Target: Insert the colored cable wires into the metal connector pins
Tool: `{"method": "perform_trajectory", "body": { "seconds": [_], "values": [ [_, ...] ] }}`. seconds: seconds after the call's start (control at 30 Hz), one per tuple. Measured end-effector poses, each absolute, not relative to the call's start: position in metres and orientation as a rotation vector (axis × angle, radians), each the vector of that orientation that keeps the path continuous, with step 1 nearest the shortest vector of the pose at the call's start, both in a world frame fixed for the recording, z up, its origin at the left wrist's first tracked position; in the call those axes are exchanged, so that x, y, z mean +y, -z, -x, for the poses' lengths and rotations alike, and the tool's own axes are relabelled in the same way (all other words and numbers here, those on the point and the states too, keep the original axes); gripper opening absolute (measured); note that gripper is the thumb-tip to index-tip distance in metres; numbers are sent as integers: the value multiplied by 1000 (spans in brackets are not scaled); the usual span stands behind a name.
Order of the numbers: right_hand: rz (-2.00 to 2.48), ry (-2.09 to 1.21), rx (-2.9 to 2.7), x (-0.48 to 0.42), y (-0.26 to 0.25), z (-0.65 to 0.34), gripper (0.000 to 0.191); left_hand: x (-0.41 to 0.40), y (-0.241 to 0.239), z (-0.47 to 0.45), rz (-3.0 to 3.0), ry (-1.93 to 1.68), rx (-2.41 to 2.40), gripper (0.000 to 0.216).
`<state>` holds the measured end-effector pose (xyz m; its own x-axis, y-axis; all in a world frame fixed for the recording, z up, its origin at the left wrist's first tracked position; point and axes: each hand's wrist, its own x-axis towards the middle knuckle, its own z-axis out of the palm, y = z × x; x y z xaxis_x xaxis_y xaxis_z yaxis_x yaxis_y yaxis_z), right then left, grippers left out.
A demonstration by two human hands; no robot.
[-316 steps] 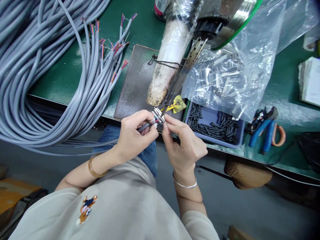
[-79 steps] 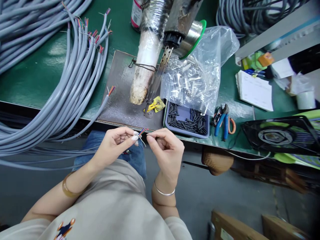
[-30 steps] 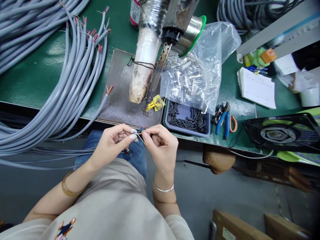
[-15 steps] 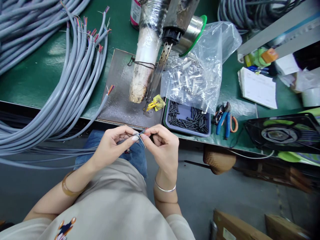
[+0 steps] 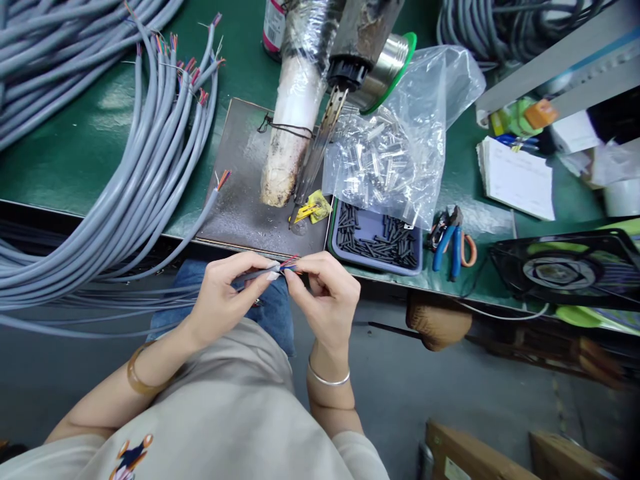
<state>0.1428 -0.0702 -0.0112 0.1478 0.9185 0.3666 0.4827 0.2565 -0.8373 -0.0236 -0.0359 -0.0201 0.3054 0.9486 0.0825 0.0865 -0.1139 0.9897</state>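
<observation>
My left hand (image 5: 233, 290) is closed around a grey cable (image 5: 254, 272) close to its stripped end, just in front of the bench edge. Thin coloured wires (image 5: 289, 264), red and blue among them, fan out of that end. My right hand (image 5: 325, 290) pinches some of these wires between thumb and forefinger; which ones, I cannot tell. On the bench to the left, a bundle of grey cables (image 5: 165, 147) lies with stripped, coloured ends. Straight ahead of my hands, a soldering iron (image 5: 320, 147) slants down over a dark metal plate (image 5: 240, 167), its tip beside a yellow piece (image 5: 316, 208).
A purple tray (image 5: 376, 261) of short black tubes stands at the bench edge, with a clear bag (image 5: 420, 133) of metal parts behind it. Farther right are blue-handled cutters (image 5: 456, 250), a paper pad (image 5: 517, 179) and a black fan (image 5: 565, 270). A solder spool (image 5: 383, 73) sits behind the iron.
My right thumb and fingers have shifted slightly right at the wire ends. More of the coloured wires and the grey cable now show between my hands.
</observation>
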Motion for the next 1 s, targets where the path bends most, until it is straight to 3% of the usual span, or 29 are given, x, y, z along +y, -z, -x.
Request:
{"method": "perform_trajectory", "body": {
  "seconds": [0.47, 1.0],
  "values": [
    [1393, -857, -1226, -72, 17, -140, 10, -39, 23, 21, -1445, -1006, 965, 12],
    [1419, -909, -1193, -71, 11, -143, 7, -34, 20, 23, -1426, -954, 900, 11]
  ]
}}
